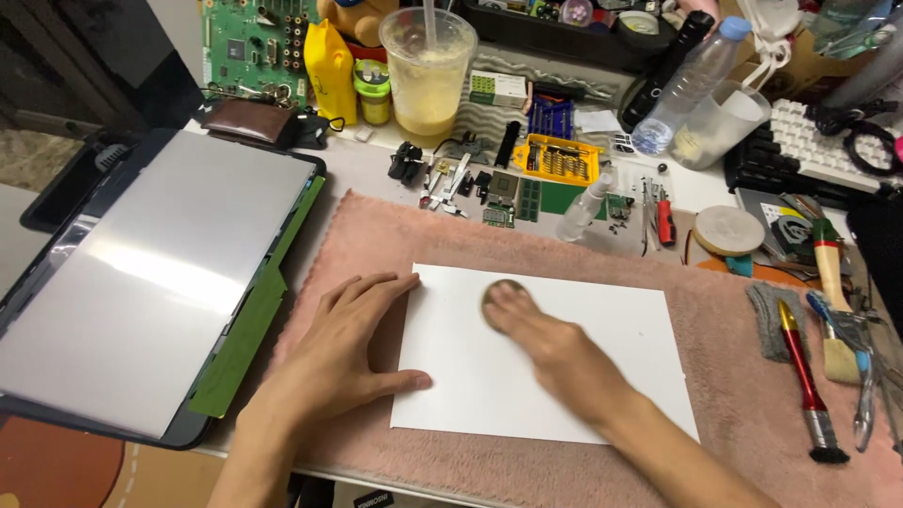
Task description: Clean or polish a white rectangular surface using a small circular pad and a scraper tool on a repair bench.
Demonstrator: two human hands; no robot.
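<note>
left hand (343,353) lies flat on the white sheet's (602,372) edge; right hand (555,343) presses a brownish round pad (499,293) onto it.

Head-worn view, looking steeply down, close over the cluttered desk (376,169)

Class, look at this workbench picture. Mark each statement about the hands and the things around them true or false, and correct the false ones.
1. The left hand rests flat at the left edge of the white sheet. True.
2. The right hand holds the red-handled brush. False: its fingertips press a small round brownish object on the sheet.
3. The sheet lies on a pink cloth. True.
4. The plastic cup lies tipped over. False: it stands upright.
</note>
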